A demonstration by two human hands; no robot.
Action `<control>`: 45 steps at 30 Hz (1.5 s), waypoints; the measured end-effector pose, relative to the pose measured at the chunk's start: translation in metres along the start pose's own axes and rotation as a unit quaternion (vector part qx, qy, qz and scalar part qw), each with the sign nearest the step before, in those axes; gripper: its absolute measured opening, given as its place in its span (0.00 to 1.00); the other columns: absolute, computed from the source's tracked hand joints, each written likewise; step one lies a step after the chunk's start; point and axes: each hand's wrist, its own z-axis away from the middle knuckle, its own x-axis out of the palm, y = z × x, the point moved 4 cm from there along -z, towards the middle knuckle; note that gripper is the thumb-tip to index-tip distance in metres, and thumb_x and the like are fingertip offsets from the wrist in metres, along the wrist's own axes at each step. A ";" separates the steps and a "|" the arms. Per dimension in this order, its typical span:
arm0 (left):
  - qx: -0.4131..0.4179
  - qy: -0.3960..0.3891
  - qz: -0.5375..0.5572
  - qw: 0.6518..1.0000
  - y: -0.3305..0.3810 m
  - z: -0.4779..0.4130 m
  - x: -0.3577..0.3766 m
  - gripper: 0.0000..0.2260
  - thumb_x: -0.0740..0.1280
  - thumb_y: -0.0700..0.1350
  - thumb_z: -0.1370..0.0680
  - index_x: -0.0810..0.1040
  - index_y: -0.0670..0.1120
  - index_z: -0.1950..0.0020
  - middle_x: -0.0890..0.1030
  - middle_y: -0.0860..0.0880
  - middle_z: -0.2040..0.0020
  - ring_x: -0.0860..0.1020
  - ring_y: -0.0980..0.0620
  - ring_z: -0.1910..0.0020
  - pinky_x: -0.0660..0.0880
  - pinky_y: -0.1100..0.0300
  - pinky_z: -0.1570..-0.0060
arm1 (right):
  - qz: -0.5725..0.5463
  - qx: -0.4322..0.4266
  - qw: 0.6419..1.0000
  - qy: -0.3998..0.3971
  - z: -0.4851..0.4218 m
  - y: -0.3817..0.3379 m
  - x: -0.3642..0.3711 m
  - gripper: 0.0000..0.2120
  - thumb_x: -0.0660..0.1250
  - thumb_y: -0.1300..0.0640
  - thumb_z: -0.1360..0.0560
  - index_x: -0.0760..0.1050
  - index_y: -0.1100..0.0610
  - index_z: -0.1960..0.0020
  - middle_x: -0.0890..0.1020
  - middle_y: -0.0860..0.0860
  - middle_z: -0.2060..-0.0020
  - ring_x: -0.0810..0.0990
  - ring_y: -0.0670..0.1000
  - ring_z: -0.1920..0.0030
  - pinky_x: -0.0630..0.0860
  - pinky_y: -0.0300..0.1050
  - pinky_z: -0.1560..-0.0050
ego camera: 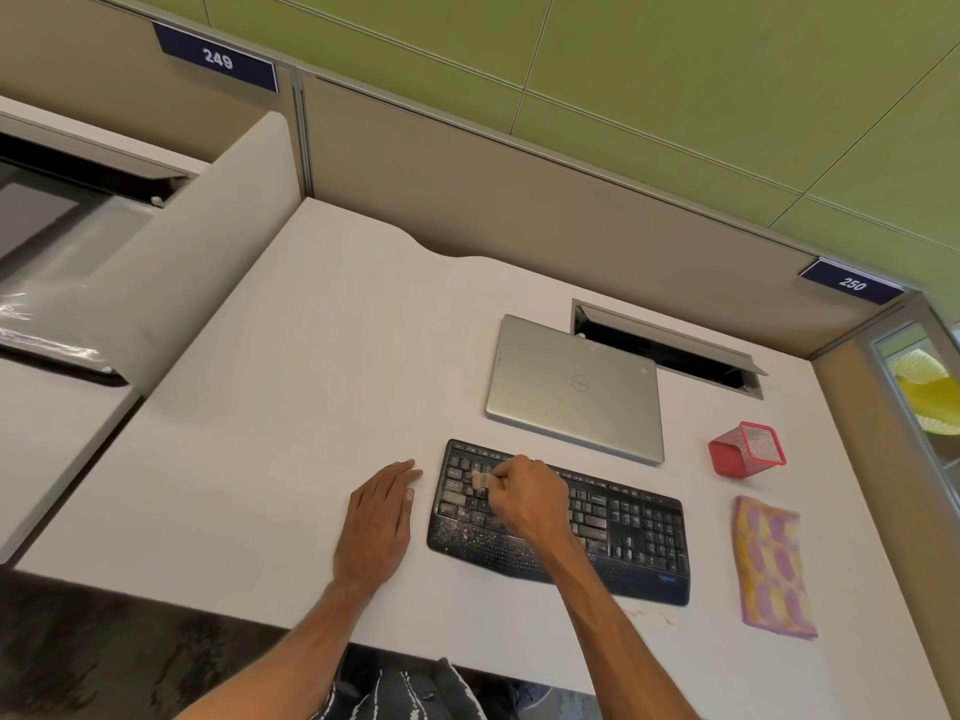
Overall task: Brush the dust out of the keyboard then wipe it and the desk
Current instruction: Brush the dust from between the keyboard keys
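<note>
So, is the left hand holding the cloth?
No, the left hand rests flat on the desk beside the keyboard; the cloth lies apart on the right.

1 wide-angle view, taken from the person's head, faces forward and steeply down onto the white bench (311, 356). The frame is rolled, so the bench's far edge slopes down to the right. Both forearms enter at the bottom edge. The left hand (379, 517) and right hand (524, 496) lie close below the lens, just under centre, at the keyboard (623, 522). Partition panels (519, 200) and a green wall (675, 70) fill the top.
</note>
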 end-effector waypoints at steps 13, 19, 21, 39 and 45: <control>-0.003 -0.001 -0.004 1.000 0.001 -0.001 0.000 0.18 0.56 0.49 0.10 0.77 0.54 0.23 0.74 0.59 0.23 0.70 0.58 0.21 0.66 0.56 0.22 | 0.001 0.016 1.000 -0.025 -0.003 0.002 0.000 0.10 0.67 0.53 0.20 0.86 0.50 0.55 0.83 0.40 0.68 0.72 0.41 0.77 0.69 0.34 0.74; -0.003 -0.001 -0.003 1.000 0.002 -0.001 0.000 0.18 0.55 0.50 0.10 0.77 0.54 0.23 0.74 0.60 0.23 0.70 0.59 0.21 0.66 0.57 0.22 | 0.063 0.006 0.997 -0.054 0.001 -0.003 0.014 0.09 0.67 0.54 0.21 0.83 0.50 0.57 0.82 0.43 0.70 0.77 0.42 0.73 0.82 0.41 0.64; -0.003 -0.002 -0.004 1.000 0.002 -0.001 0.000 0.18 0.56 0.49 0.10 0.77 0.54 0.23 0.74 0.60 0.23 0.70 0.59 0.21 0.66 0.57 0.22 | 0.043 -0.005 0.996 -0.072 0.000 -0.004 0.014 0.08 0.68 0.53 0.21 0.84 0.50 0.56 0.84 0.42 0.66 0.76 0.41 0.73 0.79 0.37 0.67; -0.002 -0.004 -0.004 1.000 0.002 -0.001 0.000 0.18 0.55 0.50 0.10 0.77 0.54 0.23 0.74 0.60 0.22 0.69 0.59 0.21 0.66 0.56 0.23 | 0.043 -0.027 0.999 0.008 0.006 -0.013 0.012 0.15 0.65 0.49 0.17 0.80 0.49 0.61 0.79 0.43 0.73 0.68 0.41 0.77 0.61 0.34 0.74; -0.001 -0.003 -0.005 1.000 0.002 -0.001 0.001 0.18 0.56 0.50 0.10 0.77 0.54 0.23 0.74 0.60 0.22 0.70 0.59 0.21 0.66 0.56 0.23 | 0.002 -0.012 1.000 0.016 0.003 -0.010 0.007 0.11 0.65 0.51 0.18 0.85 0.49 0.55 0.79 0.41 0.72 0.70 0.41 0.77 0.62 0.33 0.73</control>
